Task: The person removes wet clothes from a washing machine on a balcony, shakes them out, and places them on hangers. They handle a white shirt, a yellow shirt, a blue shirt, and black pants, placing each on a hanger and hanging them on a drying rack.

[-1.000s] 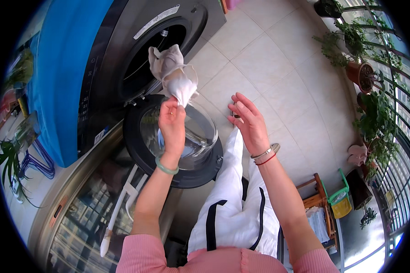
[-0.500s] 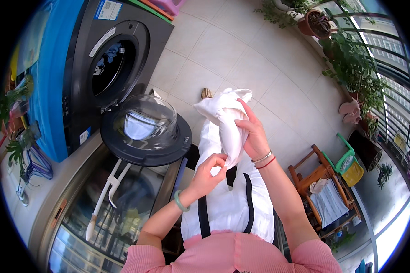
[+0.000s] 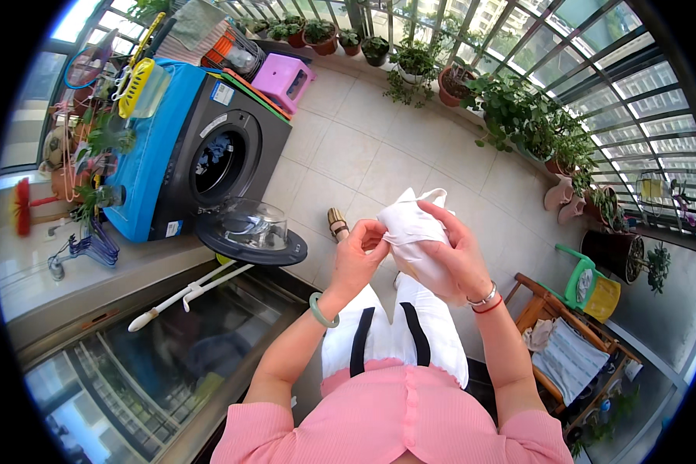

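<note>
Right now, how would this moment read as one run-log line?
left hand: pinching white cloth | right hand: holding same cloth | washer door: open

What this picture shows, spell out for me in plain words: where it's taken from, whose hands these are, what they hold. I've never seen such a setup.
A camera worn on the person's head looks down past a ribbed pink top; its fisheye lens bends straight edges. The bare hands are the wearer's own: the left hand pinches the edge of a soft white cloth, and the right hand grips its other side. At picture left stands a dark grey front-loading washing machine with a blue cover on top; its round door with a clear bowl is open. Near it, on the pale tiled floor, stands a pink-purple plastic stool.
</note>
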`<action>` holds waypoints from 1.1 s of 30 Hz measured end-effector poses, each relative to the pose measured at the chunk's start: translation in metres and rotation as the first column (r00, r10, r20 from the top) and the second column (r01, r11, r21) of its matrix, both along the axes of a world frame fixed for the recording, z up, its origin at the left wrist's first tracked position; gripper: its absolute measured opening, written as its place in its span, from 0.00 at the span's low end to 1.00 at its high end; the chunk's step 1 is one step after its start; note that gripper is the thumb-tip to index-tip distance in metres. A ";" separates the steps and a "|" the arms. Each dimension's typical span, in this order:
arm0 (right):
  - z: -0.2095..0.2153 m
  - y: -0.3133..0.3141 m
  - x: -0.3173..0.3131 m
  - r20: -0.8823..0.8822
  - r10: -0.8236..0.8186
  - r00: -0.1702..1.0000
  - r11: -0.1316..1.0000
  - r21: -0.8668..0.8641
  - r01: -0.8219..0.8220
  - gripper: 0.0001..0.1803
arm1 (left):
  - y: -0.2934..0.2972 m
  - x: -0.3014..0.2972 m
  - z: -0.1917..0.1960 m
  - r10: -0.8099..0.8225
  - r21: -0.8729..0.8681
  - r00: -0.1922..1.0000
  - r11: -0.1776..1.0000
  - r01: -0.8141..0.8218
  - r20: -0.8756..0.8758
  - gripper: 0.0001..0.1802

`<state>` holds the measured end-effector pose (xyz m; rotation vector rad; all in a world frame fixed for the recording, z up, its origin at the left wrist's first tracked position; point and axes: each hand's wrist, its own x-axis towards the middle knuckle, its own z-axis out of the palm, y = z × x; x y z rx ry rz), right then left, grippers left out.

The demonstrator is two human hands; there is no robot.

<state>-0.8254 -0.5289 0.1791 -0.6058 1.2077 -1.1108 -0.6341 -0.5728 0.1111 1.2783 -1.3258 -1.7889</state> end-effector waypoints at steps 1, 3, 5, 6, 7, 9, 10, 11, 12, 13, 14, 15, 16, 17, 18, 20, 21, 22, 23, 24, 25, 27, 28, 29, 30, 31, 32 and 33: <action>0.008 0.008 -0.010 -0.067 0.069 0.995 0.997 -0.030 -0.071 0.28 | 0.006 -0.002 0.010 0.010 0.135 0.993 0.991 0.006 -0.118 0.10; 0.023 0.023 -0.027 -0.209 0.193 0.959 0.975 -0.065 -0.211 0.27 | 0.005 0.000 0.034 0.169 0.466 0.926 0.885 0.008 -0.338 0.10; 0.040 0.035 -0.035 -0.194 0.207 0.959 0.971 -0.081 -0.227 0.19 | 0.008 0.001 0.055 0.351 0.665 0.836 0.747 0.022 -0.422 0.10; 0.044 0.039 -0.045 -0.175 0.267 0.948 0.959 -0.050 -0.279 0.18 | 0.011 0.000 0.062 0.431 0.717 0.798 0.697 0.002 -0.421 0.10; 0.051 0.043 -0.049 -0.155 0.324 0.933 0.944 -0.021 -0.330 0.19 | 0.012 -0.001 0.072 0.506 0.765 0.756 0.644 -0.012 -0.414 0.10; 0.065 0.055 -0.050 0.010 0.406 0.914 0.908 -0.121 -0.402 0.24 | 0.012 -0.006 0.090 0.369 0.632 0.845 0.773 -0.048 -0.386 0.11; 0.068 0.062 -0.051 0.194 0.441 0.876 0.895 -0.172 -0.412 0.25 | 0.007 -0.007 0.094 0.214 0.515 0.897 0.857 0.018 -0.386 0.11; 0.068 0.068 -0.052 0.368 0.469 0.803 0.883 -0.226 -0.412 0.26 | 0.000 -0.010 0.097 0.056 0.391 0.930 0.915 0.097 -0.362 0.11; 0.059 0.070 -0.050 0.524 0.521 0.674 0.842 -0.446 -0.305 0.31 | -0.004 -0.015 0.091 -0.150 0.312 0.945 0.919 0.241 -0.290 0.10; 0.064 0.068 -0.032 0.671 0.476 0.569 0.856 -0.503 -0.123 0.38 | -0.003 -0.020 0.085 -0.150 0.336 0.934 0.905 0.262 -0.324 0.11; 0.069 0.066 -0.022 0.750 0.462 0.474 0.864 -0.502 -0.047 0.40 | 0.000 -0.025 0.081 -0.148 0.360 0.922 0.889 0.283 -0.358 0.11; 0.077 0.063 -0.019 0.813 0.447 0.373 0.870 -0.492 0.031 0.44 | 0.002 -0.031 0.078 -0.150 0.381 0.908 0.871 0.309 -0.392 0.11; 0.089 0.059 -0.020 0.783 0.425 0.455 0.882 -0.471 -0.013 0.45 | 0.002 -0.035 0.079 -0.178 0.378 0.872 0.848 0.371 -0.456 0.13; 0.106 0.056 -0.022 0.744 0.402 0.533 0.894 -0.444 -0.055 0.47 | 0.005 -0.035 0.082 -0.109 0.353 0.891 0.891 0.284 -0.442 0.14; 0.114 0.053 -0.026 0.700 0.373 0.609 0.908 -0.411 -0.084 0.49 | 0.008 -0.037 0.102 -0.044 0.330 0.902 0.922 0.201 -0.429 0.15; 0.117 0.050 -0.042 0.554 0.374 0.743 0.903 -0.400 -0.156 0.51 | 0.010 -0.028 0.129 0.035 0.162 0.940 0.987 0.021 -0.339 0.20; 0.117 0.050 -0.048 0.476 0.378 0.794 0.901 -0.387 -0.197 0.52 | 0.007 -0.017 0.137 -0.112 0.065 0.948 0.988 0.138 -0.298 0.23; 0.124 0.049 -0.050 0.469 0.376 0.799 0.903 -0.378 -0.203 0.51 | 0.003 -0.005 0.145 -0.254 -0.024 0.937 0.966 0.256 -0.242 0.25; 0.129 0.049 -0.049 0.433 0.373 0.820 0.900 -0.382 -0.208 0.49 | 0.002 0.001 0.153 -0.387 -0.105 0.906 0.922 0.373 -0.173 0.27; 0.134 0.048 -0.048 0.397 0.372 0.839 0.897 -0.385 -0.216 0.46 | 0.006 0.001 0.163 -0.487 0.009 0.858 0.869 0.495 -0.162 0.30; 0.137 0.048 -0.046 0.360 0.370 0.857 0.895 -0.387 -0.224 0.44 | 0.011 -0.001 0.168 -0.499 0.100 0.846 0.848 0.521 -0.188 0.30; 0.139 0.048 -0.043 0.333 0.330 0.883 0.906 -0.373 -0.199 0.38 | 0.018 -0.007 0.174 -0.520 0.272 0.820 0.775 0.571 -0.241 0.28; 0.139 0.049 -0.043 0.318 0.308 0.896 0.912 -0.367 -0.183 0.35 | 0.018 -0.008 0.174 -0.433 0.289 0.838 0.799 0.527 -0.331 0.23; 0.139 0.048 -0.048 0.275 0.277 0.921 0.928 -0.325 -0.182 0.32 | 0.016 -0.008 0.179 -0.364 0.178 0.868 0.881 0.439 -0.338 0.21; 0.136 0.050 -0.056 0.237 0.242 0.941 0.945 -0.278 -0.173 0.30 | 0.011 -0.005 0.188 -0.295 0.072 0.889 0.938 0.340 -0.351 0.20; 0.132 0.055 -0.065 0.194 0.201 0.960 0.961 -0.230 -0.154 0.28 | 0.006 -0.002 0.199 -0.232 -0.034 0.898 0.971 0.237 -0.373 0.19; 0.115 0.061 -0.072 0.200 0.071 0.977 0.989 -0.138 -0.043 0.22 | 0.000 0.003 0.213 -0.234 -0.149 0.906 0.970 0.193 -0.352 0.18; 0.086 0.069 -0.087 0.318 0.101 0.943 0.985 -0.163 -0.051 0.22 | -0.008 0.008 0.225 -0.233 -0.266 0.914 0.953 0.146 -0.333 0.18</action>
